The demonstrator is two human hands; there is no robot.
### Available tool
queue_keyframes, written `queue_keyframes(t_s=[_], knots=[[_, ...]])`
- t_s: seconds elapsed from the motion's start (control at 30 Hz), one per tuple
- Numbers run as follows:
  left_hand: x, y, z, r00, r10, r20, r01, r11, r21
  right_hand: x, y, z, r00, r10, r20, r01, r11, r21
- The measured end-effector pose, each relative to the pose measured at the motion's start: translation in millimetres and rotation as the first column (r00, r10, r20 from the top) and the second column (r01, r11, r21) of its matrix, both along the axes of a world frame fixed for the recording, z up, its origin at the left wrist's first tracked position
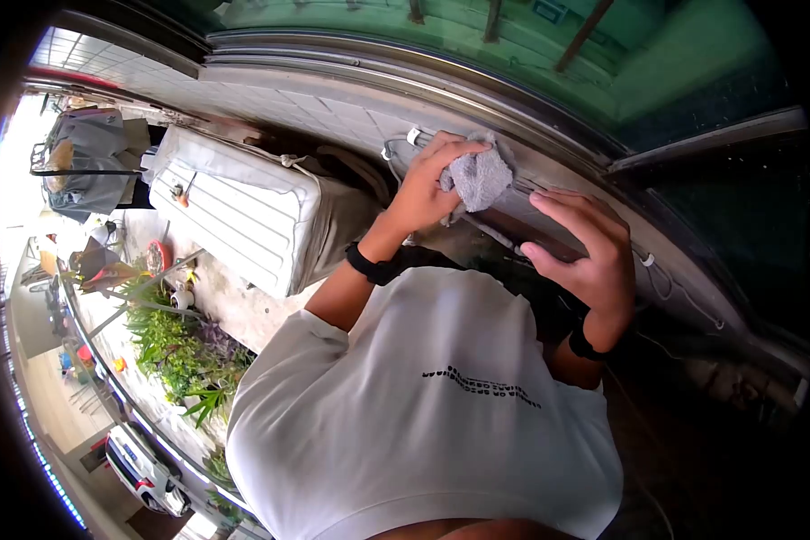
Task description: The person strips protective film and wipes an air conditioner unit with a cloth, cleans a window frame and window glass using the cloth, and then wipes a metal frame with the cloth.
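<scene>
Fingers point(441, 160) of the left hand point(432, 184) are closed around a crumpled grey cloth point(482, 178), which is held at the tiled wall point(328, 110), just below the metal window frame point(396, 83); whether the wall is touched by the cloth cannot be told. By the right hand point(594, 254) nothing is seen to be held: its thumb and fingers are spread wide apart, pointed towards the cloth, with a gap left between. A dark band is worn on each wrist, and a white shirt point(423, 396) with small dark print is seen below the hands. Green-tinted glass point(450, 27) is set within the frame above. Beside the left forearm, a boxy object with a white ribbed top point(234, 216) is placed along the wall. Farther off, leafy plants point(175, 346), a red-rimmed pot point(157, 257) and a white car point(144, 468) are seen past the curved railing.
</scene>
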State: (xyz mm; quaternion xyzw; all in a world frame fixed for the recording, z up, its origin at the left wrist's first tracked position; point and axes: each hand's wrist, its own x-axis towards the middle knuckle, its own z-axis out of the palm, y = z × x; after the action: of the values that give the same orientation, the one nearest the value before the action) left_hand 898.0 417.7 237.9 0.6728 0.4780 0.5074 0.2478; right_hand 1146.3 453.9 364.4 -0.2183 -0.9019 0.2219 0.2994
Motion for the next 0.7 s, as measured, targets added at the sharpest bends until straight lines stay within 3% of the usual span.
queue_keyframes(t_s=[0.07,0.13,0.17,0.2,0.23,0.3,0.4,0.5,0.57,0.63,0.7], knots=[[-9.0,10.0,0.4,0.977,0.187,-0.098,-0.186,0.982,0.019,19.6,-14.6,51.3,0.971,0.149,-0.189,-0.155,0.988,-0.019],[-0.3,24.2,10.9,0.949,0.247,-0.196,-0.251,0.968,0.003,42.5,-39.2,83.0,0.803,0.513,-0.303,-0.523,0.851,0.052],[13.1,31.0,20.0,0.945,0.241,-0.223,-0.255,0.966,-0.035,23.9,-47.0,97.3,0.48,0.736,-0.478,-0.777,0.609,0.159],[26.3,38.8,23.0,0.939,0.234,-0.251,-0.259,0.963,-0.07,5.2,-54.8,111.5,0.061,0.852,-0.521,-0.927,0.241,0.287],[41.5,46.5,17.6,0.937,0.193,-0.291,-0.221,0.973,-0.069,-6.6,-60.1,116.5,-0.074,0.838,-0.541,-0.954,0.098,0.282],[68.6,64.5,5.5,0.921,0.109,-0.375,-0.141,0.988,-0.058,-18.1,-67.1,117.5,-0.068,0.809,-0.584,-0.974,0.074,0.216],[87.3,70.4,-6.7,0.847,0.136,-0.514,-0.21,0.974,-0.087,-21.1,-68.3,115.6,-0.033,0.773,-0.633,-0.982,0.093,0.165],[72.3,69.0,-13.4,0.842,0.191,-0.504,-0.258,0.964,-0.066,-8.7,-64.9,116.6,0.024,0.744,-0.668,-0.975,0.165,0.149],[49.3,61.8,-13.8,0.802,0.228,-0.552,-0.321,0.944,-0.077,12.9,-63.3,106.7,0.122,0.708,-0.696,-0.934,0.319,0.161],[16.6,62.6,-10.7,0.747,0.297,-0.595,-0.386,0.922,-0.024,45.8,-64.6,86.7,0.352,0.659,-0.665,-0.781,0.598,0.179],[-23.7,63.4,-8.2,0.678,0.358,-0.641,-0.455,0.89,0.016,65.2,-65.0,82.3,0.646,0.483,-0.591,-0.433,0.87,0.237]])
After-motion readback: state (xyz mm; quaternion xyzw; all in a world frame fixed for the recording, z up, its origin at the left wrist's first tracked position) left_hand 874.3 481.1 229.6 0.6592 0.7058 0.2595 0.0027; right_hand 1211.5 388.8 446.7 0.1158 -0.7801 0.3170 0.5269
